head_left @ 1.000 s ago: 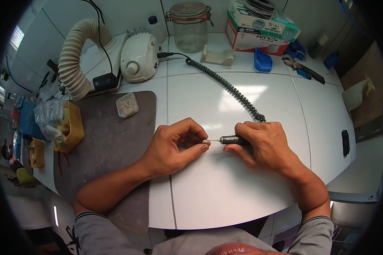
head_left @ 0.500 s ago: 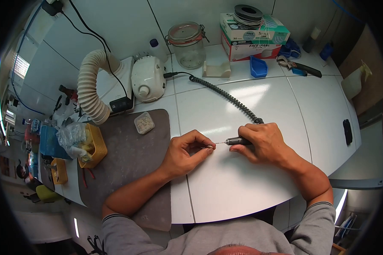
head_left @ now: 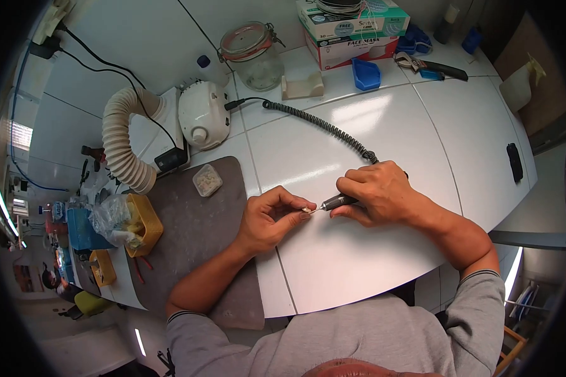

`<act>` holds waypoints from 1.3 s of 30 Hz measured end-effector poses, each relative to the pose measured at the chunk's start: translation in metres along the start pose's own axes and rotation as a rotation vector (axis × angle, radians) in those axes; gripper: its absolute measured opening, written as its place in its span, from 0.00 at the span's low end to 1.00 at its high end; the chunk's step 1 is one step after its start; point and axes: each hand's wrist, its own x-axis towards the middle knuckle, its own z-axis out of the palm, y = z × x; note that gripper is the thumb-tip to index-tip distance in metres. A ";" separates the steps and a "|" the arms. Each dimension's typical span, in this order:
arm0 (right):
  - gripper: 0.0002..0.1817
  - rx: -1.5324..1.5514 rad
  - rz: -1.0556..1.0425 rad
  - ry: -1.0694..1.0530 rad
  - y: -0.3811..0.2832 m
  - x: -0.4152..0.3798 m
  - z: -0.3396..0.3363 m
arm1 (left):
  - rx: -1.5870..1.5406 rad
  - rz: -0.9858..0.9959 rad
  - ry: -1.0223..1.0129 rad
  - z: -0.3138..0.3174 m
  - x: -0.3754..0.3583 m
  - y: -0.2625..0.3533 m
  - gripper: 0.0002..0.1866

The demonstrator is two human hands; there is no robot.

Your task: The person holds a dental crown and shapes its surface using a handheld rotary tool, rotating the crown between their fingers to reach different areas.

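Note:
My right hand (head_left: 378, 195) is wrapped round a dark rotary handpiece (head_left: 338, 202), its thin bit pointing left. A black coiled cord (head_left: 324, 127) runs from the handpiece back to a white control unit (head_left: 202, 115). Between thumb and fingertips, my left hand (head_left: 271, 218) pinches a small pale piece (head_left: 306, 210), too small to name. The tip of the bit is right at this piece. Both hands are over the white tabletop (head_left: 352, 251), close together.
A clear tub (head_left: 207, 180) of small pale pieces sits on the grey mat (head_left: 195, 239). A white ribbed hose (head_left: 121, 135) curves at the left, near a yellow basket (head_left: 146, 226). Along the back stand a glass jar (head_left: 251, 60), mask boxes (head_left: 349, 47) and an adjustable wrench (head_left: 431, 66).
The view has shifted and tilted slightly. The handpiece has come closer to my left fingertips, its bit now at the pale piece, which shows more clearly.

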 end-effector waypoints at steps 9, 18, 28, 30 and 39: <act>0.27 -0.014 0.024 -0.024 -0.001 0.002 0.000 | -0.031 -0.036 -0.015 -0.002 0.000 0.001 0.06; 0.27 -0.019 0.020 -0.022 -0.003 0.002 0.002 | 0.010 -0.071 -0.020 -0.003 0.000 0.000 0.06; 0.27 -0.009 0.009 -0.001 -0.002 0.002 0.003 | 0.031 -0.049 -0.015 -0.002 0.000 0.004 0.05; 0.27 -0.021 0.027 -0.006 -0.003 0.003 0.003 | 0.022 -0.042 -0.016 -0.002 0.000 0.001 0.05; 0.28 -0.015 0.020 -0.028 -0.003 0.003 0.000 | 0.003 -0.042 -0.011 -0.001 0.000 0.001 0.05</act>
